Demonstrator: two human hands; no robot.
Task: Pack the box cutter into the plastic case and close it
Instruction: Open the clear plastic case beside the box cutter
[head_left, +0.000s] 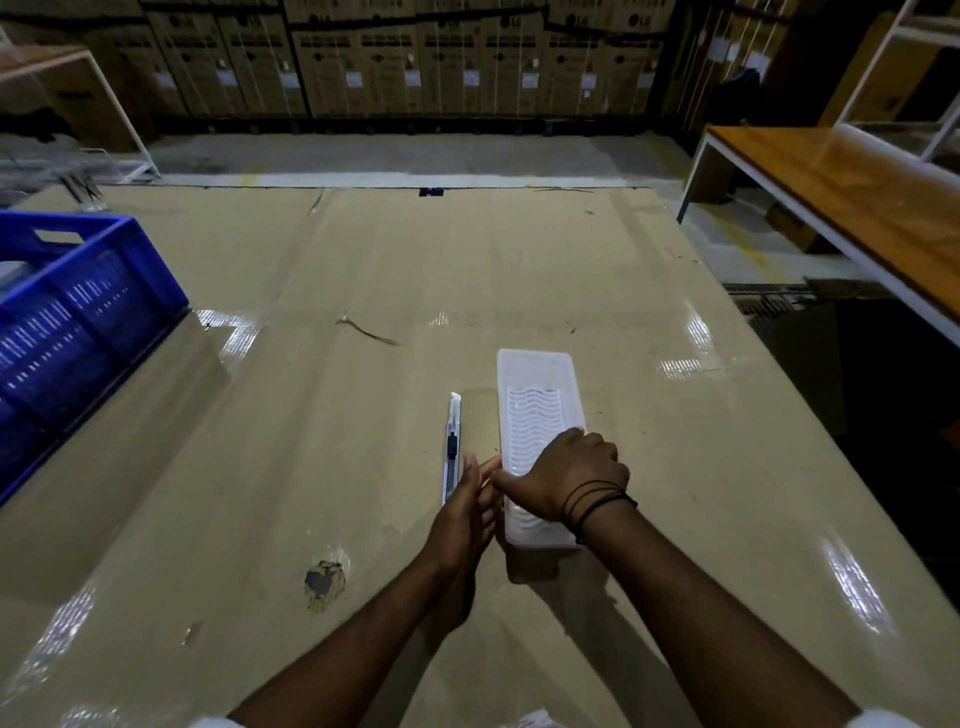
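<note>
Cardboard sheeting, tan and glossy with tape, covers the broad table (363, 291) that fills most of the frame. Just right of centre in the lower half lies a long translucent white plastic case (535, 395) with a wavy ribbed pattern on its top, its long axis running away from the camera. The lid looks shut on it (the seam itself is too faint to make out). Immediately to the left of the case, parallel to it and slightly apart, rests the slim silver box cutter (453, 441) with a black slider, lying flat on the cardboard, outside the case.

The right hand (566, 478), with dark thread bands at the wrist, is laid palm-down over the near half of the case, fingers curled over its far edge and thumb pointing left along its near-left side, clasping the case. The left hand (467, 509) stands on edge between the cutter and the case, fingers straight and loosely spread, gripping nothing; its fingertips reach the case's left side near the right thumb, and it overlaps the near end of the cutter.

At the left edge of the frame sits a blue slotted plastic crate (78, 312). Across the top, stacked brown cartons (415, 57) line the wall, and a wooden-topped bench with a white frame (857, 192) stands at the upper right.
</note>
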